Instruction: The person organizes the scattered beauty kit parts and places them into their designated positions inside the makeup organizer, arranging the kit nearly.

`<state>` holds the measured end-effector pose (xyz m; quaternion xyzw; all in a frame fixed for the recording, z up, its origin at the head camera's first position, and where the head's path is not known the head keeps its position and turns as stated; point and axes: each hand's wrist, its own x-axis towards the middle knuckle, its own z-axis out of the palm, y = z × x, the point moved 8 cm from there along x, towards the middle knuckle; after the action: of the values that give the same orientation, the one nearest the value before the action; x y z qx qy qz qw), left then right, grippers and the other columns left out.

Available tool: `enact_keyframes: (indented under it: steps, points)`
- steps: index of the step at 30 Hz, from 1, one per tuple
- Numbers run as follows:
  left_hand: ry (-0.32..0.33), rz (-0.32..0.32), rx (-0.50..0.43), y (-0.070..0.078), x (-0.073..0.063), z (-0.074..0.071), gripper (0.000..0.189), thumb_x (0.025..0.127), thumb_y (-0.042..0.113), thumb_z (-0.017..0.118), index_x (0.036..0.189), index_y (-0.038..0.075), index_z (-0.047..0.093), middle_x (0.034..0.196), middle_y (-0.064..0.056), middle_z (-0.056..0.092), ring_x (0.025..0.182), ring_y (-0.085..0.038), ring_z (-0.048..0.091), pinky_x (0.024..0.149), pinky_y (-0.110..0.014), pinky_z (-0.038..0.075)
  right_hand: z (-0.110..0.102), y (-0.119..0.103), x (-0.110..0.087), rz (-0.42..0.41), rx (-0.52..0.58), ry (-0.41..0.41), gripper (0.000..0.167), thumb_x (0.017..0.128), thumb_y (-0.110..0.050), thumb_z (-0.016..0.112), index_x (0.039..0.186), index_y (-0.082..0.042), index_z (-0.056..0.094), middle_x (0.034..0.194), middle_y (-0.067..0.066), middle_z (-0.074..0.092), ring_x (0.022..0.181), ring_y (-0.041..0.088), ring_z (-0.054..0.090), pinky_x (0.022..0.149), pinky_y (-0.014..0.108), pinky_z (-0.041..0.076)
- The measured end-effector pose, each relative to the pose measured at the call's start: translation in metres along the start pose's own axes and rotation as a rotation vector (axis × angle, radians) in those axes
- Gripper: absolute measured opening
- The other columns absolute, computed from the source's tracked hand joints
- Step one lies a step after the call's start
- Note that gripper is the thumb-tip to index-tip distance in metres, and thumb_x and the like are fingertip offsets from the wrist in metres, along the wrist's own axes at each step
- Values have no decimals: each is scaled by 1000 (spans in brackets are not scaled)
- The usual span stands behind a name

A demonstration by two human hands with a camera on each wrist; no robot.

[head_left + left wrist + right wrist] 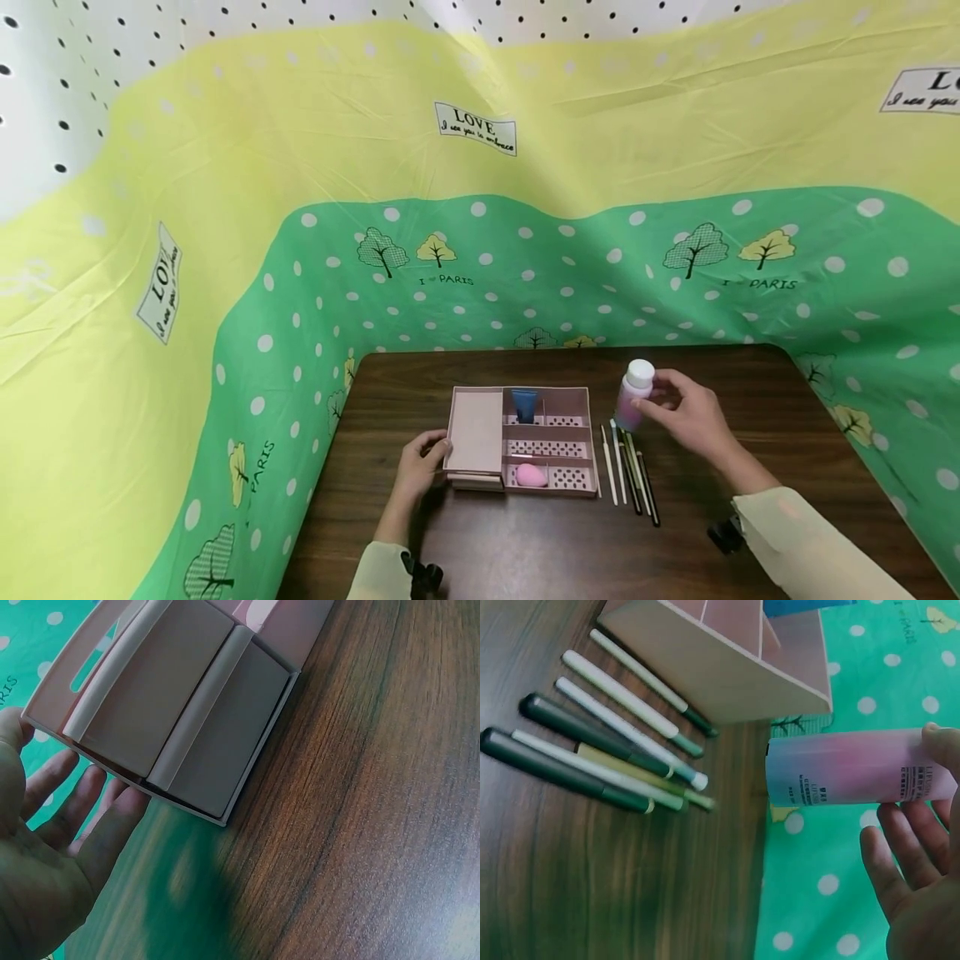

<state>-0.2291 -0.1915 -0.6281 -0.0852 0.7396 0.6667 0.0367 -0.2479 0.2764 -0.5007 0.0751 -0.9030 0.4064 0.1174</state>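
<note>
Nearest, the dark wood-grain table (532,542), with the person's pale sleeves (806,529) reaching in over it. Seven slim sticks (596,736), white, olive and black, lie on the table in a loose, roughly parallel row to the right of the pink box (476,433). The left hand (418,467) rests its spread fingers against the box's left side. A pink sponge (532,475) occupies a near compartment, and a blue tube (524,407) stands in a far one. The right hand (690,417) pinches a bottle (632,395) between thumb and fingers, just beyond the far ends of the sticks and right of the box. The bottle's long axis is near upright, its white cap uppermost and tipped slightly right; whether its base touches the table cannot be told. Small dark print runs on its pink-to-blue body, too fine to read with certainty. Farthest, the yellow and green curtain (540,292): boxed labels (476,129) read "LOVE" above "I see you to embrace", and "PARIS" appears beneath printed trees (382,250).
</note>
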Motion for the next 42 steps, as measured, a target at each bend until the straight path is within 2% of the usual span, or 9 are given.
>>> enact_keyframes:
  steps: [5,12,20,26,28,33,42]
  points:
    - [-7,-12,-2,1,-1,0,33,99,19,69,127,2,69,112,-14,68,80,-14,65,69,-52,63,6,-11,5,-3,10,-5,47,90,-31,82,125,-5,63,112,17,71,95,31,67,69,19,56]
    - [-38,-18,-11,33,-19,4,32,99,14,68,126,-2,67,104,-11,69,76,-14,66,73,-60,61,8,-23,11,-20,57,22,46,89,-26,83,125,-5,64,110,16,72,95,32,69,69,16,56]
    - [-33,-18,-24,32,-18,2,32,99,15,68,126,-2,68,106,-11,68,77,-14,65,75,-63,60,13,-35,17,-22,123,30,45,88,-24,83,124,-4,65,111,17,70,98,30,68,73,14,58]
    - [-29,-18,-27,31,-18,2,32,98,15,69,125,-2,68,104,-9,69,78,-14,65,76,-63,60,20,-43,21,-19,174,10,46,87,-22,84,125,-5,64,114,17,68,96,5,65,76,15,59]
    - [-28,-16,-25,31,-18,2,32,98,14,69,125,-2,68,103,-9,69,77,-14,65,75,-62,60,22,-47,22,-24,192,0,47,87,-22,85,125,-5,64,115,17,68,97,7,66,76,16,59]
    - [-23,-19,-25,30,-18,3,32,98,14,69,125,-2,68,102,-10,69,75,-14,66,73,-60,61,28,-54,24,-39,225,-13,49,86,-20,85,127,-4,64,117,18,68,103,31,69,77,18,60]
    - [-21,-22,-26,29,-19,2,32,98,15,69,126,-1,68,106,-11,68,76,-15,66,73,-59,61,42,-56,30,-29,239,-28,47,86,-19,85,125,-4,63,118,16,68,102,24,68,80,19,60]
